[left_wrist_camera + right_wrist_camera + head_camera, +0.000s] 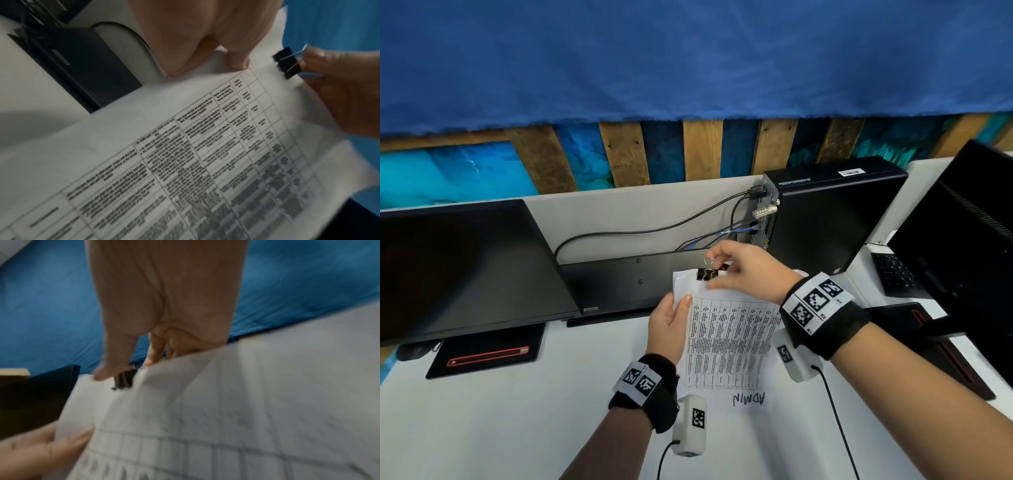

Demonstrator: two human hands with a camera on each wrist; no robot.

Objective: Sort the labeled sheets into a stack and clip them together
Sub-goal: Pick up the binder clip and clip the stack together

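While monitors [465, 270] flank them, both hands grip clipped sheets [729, 339].

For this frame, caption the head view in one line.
Left hand holds the sheets while right hand pinches the binder clip on their top edge.

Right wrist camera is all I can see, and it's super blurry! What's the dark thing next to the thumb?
Observer: A black binder clip, sitting on the far edge of the stack of sheets.
Operator: Is the hand squeezing it?
Observer: The right hand pinches one silver wire handle, which is raised.
Operator: Any words on the paper?
Observer: ADMIN, handwritten at the near end of the top sheet.
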